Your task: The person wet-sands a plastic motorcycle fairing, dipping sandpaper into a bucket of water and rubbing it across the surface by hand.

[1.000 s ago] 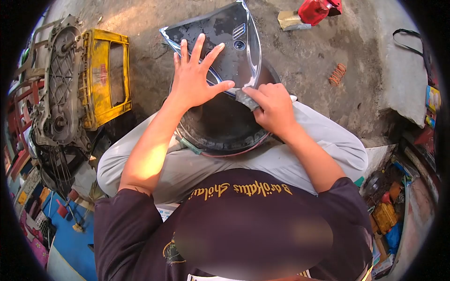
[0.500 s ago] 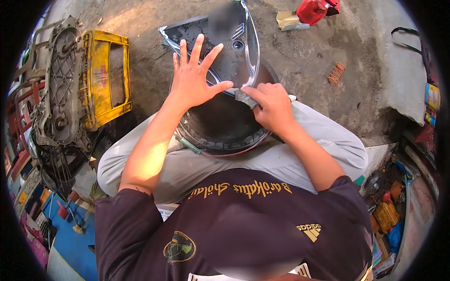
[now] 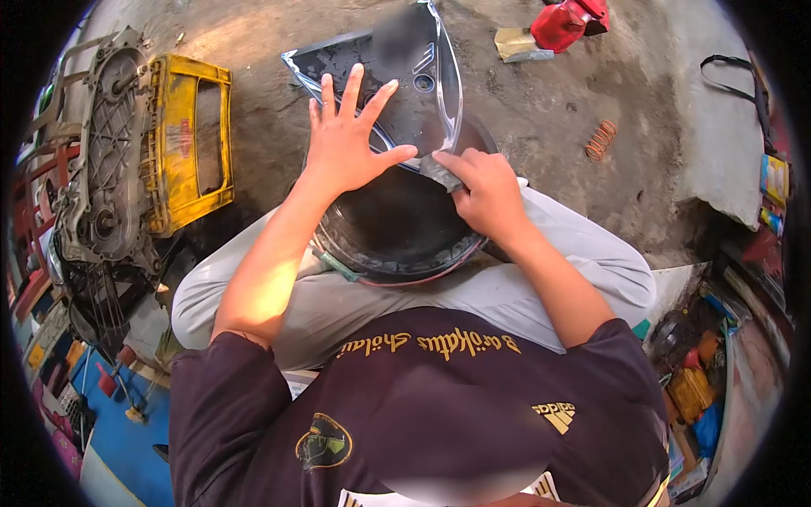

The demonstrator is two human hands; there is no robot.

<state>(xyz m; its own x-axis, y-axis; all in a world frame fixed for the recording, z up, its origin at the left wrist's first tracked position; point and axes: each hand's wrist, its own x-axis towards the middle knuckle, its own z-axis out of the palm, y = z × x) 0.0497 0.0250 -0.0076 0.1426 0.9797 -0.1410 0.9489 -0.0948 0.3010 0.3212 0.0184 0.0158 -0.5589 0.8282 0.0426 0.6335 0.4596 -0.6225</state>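
Observation:
A dark plastic panel (image 3: 405,114) with glossy, wet-looking edges leans over a round black basin (image 3: 397,266) between my legs. My left hand (image 3: 346,148) lies over the panel's left side, palm down with the fingers spread wide, and hides part of it. At the panel's near corner, my right hand (image 3: 492,190) pinches a small folded grey sheet that looks like sandpaper (image 3: 439,174). The sheet is against the corner's edge. A dark blur covers part of the panel's far end.
On the left stand a yellow plastic crate (image 3: 179,144) and a metal engine casing (image 3: 114,152). An orange coil spring (image 3: 601,140) and a red pouch (image 3: 559,25) lie on the concrete floor. Assorted parts (image 3: 693,384) are piled at right.
The whole view has shifted slightly. Both hands keep nearly the same place on the panel, and the right still pinches the grey sheet at the near corner.

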